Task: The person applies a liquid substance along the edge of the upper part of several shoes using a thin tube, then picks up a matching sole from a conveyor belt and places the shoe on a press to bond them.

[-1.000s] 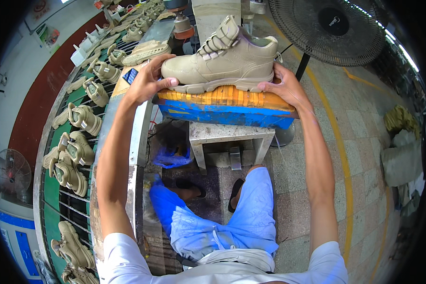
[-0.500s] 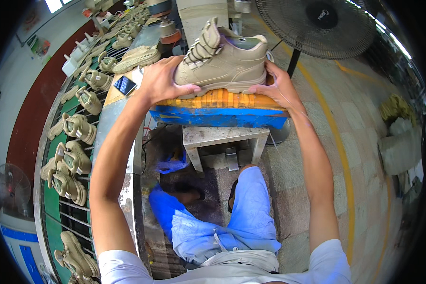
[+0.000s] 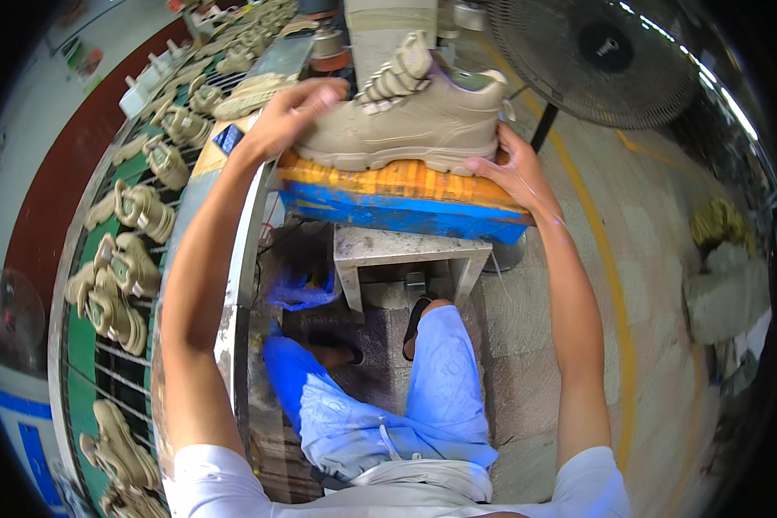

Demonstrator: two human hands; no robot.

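Note:
A beige lace-up shoe [image 3: 414, 129] sits upright on an orange padded block [image 3: 380, 181] with blue sides, its toe to the left. My right hand [image 3: 516, 171] holds the heel end, the thumb along the sole's edge and the fingers partly hidden behind. Over by the toe, my left hand [image 3: 289, 121] is raised and somewhat blurred. Its fingers stretch out above the toe and grip nothing that I can see.
On the left runs a rack [image 3: 104, 380] with several beige shoes. A phone [image 3: 228, 138] lies on the bench beside my left wrist. A large fan [image 3: 600, 56] stands at the far right. A metal stand [image 3: 410, 246] is under the block.
My left hand has come off the toe and lifted. My right hand stays at the heel. The shoe has turned slightly, its toe shifting left and nearer.

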